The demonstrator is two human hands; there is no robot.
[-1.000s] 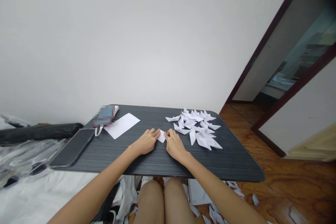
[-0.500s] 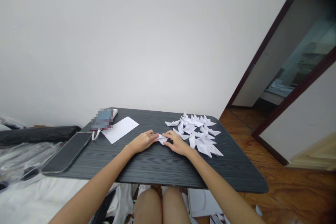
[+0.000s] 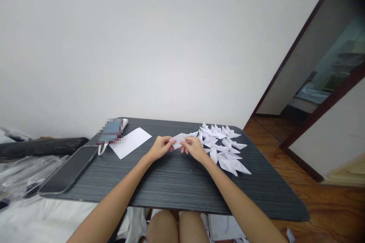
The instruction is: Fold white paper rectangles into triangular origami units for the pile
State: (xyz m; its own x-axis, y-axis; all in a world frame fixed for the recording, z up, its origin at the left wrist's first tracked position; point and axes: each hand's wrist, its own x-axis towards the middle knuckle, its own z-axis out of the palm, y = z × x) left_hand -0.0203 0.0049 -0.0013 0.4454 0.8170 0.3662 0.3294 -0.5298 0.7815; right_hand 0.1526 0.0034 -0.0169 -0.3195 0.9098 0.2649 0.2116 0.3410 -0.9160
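Observation:
Between both hands is a small piece of folded white paper, raised a little off the dark table. My left hand pinches its left end between thumb and fingers. At the other end, my right hand grips it the same way, with some fingers curled beneath. Just right of that hand lies a cluster of several folded white paper boats, some partly hidden behind it.
Flat white paper sheets lie left of my hands. Beside them are a blurred-out device with a white cable and a large dark phone at the left edge. A white wall rises behind the table.
The folded paper has come up from the tabletop and shows a wider face. Both hands have lifted slightly and now hold it by its ends. The camera view has shifted slightly.

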